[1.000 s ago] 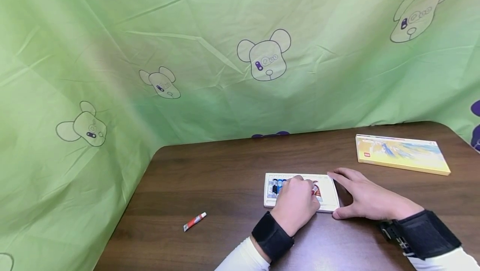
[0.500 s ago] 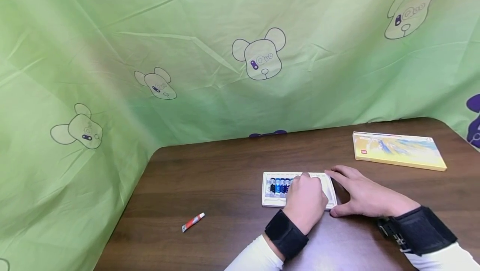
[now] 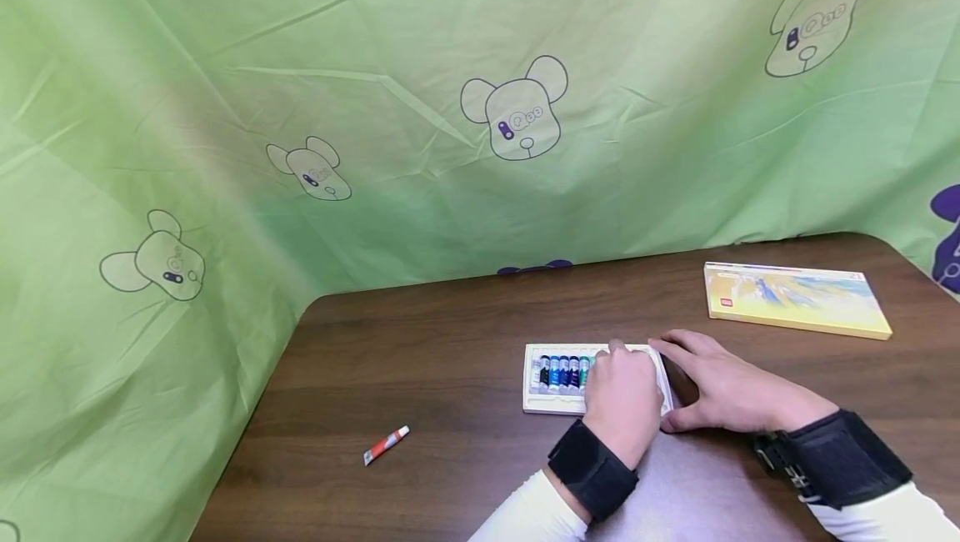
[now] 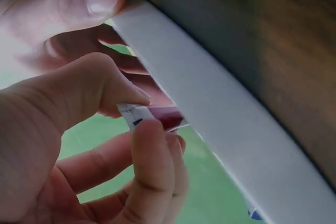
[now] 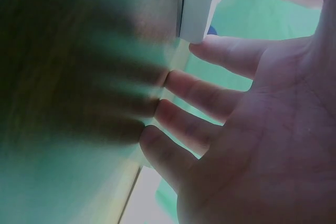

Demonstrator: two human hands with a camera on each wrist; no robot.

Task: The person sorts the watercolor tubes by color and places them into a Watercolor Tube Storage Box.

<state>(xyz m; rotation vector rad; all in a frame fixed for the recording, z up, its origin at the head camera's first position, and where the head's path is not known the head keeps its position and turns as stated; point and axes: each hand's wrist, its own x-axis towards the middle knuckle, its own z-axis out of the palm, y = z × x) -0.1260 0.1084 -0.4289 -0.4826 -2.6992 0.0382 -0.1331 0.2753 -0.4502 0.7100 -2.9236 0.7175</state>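
A shallow white tray (image 3: 553,409) lies on the table with a row of small paint tubes (image 3: 564,375) in black, blues and green. My left hand (image 3: 624,402) is over the tray's right part and hides the tubes there. In the left wrist view its thumb and index finger pinch the pale flat end of a dark red paint tube (image 4: 167,117) beside the tray wall. My right hand (image 3: 720,385) is at the tray's right end, thumb at the near corner and index finger at the far one. Its other fingers (image 5: 178,124) are spread and fairly straight, touching the table.
An orange-red paint tube (image 3: 386,445) with a white cap lies alone on the brown table (image 3: 322,375), left of the tray. A flat yellow box (image 3: 798,300) lies at the back right. Green printed cloth (image 3: 405,217) hangs behind the table.
My left hand has moved to the right along the tray, uncovering more blue and green tubes. The right hand stays at the tray's end. The view has shifted slightly.
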